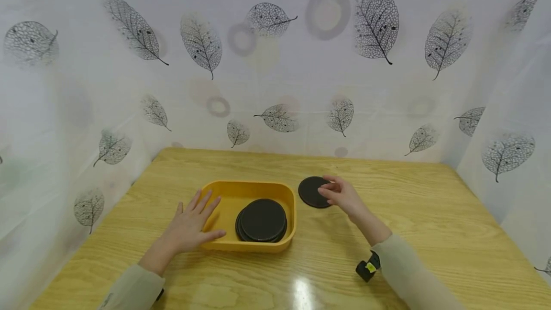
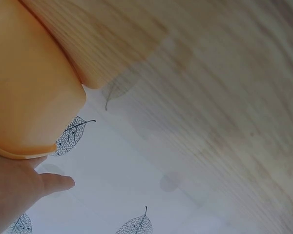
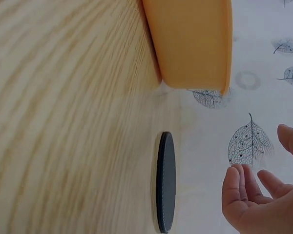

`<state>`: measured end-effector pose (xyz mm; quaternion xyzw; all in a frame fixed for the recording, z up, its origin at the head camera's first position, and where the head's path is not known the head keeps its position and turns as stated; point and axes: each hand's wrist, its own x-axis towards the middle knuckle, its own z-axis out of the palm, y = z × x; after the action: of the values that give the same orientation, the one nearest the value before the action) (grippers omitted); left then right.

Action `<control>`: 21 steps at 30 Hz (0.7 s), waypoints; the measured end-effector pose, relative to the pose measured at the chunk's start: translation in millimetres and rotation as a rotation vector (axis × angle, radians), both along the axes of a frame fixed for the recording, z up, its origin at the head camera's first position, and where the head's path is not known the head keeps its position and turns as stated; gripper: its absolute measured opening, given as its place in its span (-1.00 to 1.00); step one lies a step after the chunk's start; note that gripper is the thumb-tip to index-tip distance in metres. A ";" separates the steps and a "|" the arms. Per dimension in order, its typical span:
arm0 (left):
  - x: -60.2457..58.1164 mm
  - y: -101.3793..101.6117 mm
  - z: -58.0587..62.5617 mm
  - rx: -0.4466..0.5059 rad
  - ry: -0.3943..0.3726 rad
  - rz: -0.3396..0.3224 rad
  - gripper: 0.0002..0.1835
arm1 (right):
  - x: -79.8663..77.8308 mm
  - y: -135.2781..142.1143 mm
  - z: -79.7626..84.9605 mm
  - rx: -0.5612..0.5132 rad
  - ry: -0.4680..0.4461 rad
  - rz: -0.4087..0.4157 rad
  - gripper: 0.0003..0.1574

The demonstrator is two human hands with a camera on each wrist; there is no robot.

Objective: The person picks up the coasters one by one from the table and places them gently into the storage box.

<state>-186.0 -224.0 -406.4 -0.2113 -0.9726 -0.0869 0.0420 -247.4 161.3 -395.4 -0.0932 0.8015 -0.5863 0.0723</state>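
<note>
A yellow rectangular bin (image 1: 249, 186) stands on the table, with several round black coasters (image 1: 263, 220) stacked in its right half. My left hand (image 1: 189, 226) is spread over the bin's left end, fingers straight and at its rim. In the left wrist view the thumb and part of the hand (image 2: 19, 187) show beside the bin (image 2: 34, 73). To the right of the bin a black coaster (image 1: 311, 192) lies flat on the wood. Above it is my right hand (image 1: 344, 198), fingers loosely bent and holding nothing. The right wrist view shows a gap between this hand (image 3: 266, 200) and the coaster (image 3: 167, 183).
The wooden table (image 1: 409, 204) runs back to a white curtain (image 1: 284, 71) printed with leaves, which also closes off both sides. A black wrist device (image 1: 367, 268) is strapped at the right sleeve (image 1: 409, 267).
</note>
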 end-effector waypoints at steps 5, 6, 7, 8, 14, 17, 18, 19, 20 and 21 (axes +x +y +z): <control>-0.5 -1.2 -1.8 0.009 -0.004 -0.001 -0.11 | -9.4 0.0 -2.9 0.057 0.022 -0.029 -0.30; -0.6 -1.4 -2.0 0.011 -0.004 0.000 -0.11 | -11.6 -0.3 -3.6 0.074 0.024 -0.032 -0.29; -0.6 -1.3 -2.3 0.014 -0.005 0.000 -0.11 | -13.9 -0.3 -4.8 0.090 0.026 -0.035 -0.28; -0.7 -1.2 -2.5 0.015 -0.004 0.000 -0.11 | -16.3 -0.3 -6.0 0.113 0.032 -0.040 -0.27; -0.2 -1.3 -2.4 0.010 0.002 -0.003 -0.11 | -31.5 1.2 -12.2 0.241 0.078 -0.058 -0.23; -0.3 -1.7 -2.6 0.016 -0.003 -0.002 -0.11 | -37.9 1.8 -14.7 0.280 0.086 -0.058 -0.22; -0.4 -1.8 -2.7 0.019 -0.005 -0.002 -0.11 | -40.0 2.1 -15.4 0.294 0.087 -0.062 -0.22; -0.5 -1.9 -2.9 0.021 -0.006 -0.001 -0.12 | -42.3 2.2 -16.6 0.311 0.087 -0.062 -0.22; -0.7 -2.0 -3.1 0.021 -0.006 0.000 -0.12 | -44.5 2.5 -17.8 0.326 0.086 -0.064 -0.21; -0.8 -2.0 -3.3 0.020 -0.005 0.000 -0.12 | -46.4 2.7 -19.0 0.344 0.084 -0.064 -0.21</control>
<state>-186.8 -226.0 -409.6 -0.2104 -0.9719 -0.0973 0.0415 -293.8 164.0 -414.5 -0.0785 0.8948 -0.4381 0.0347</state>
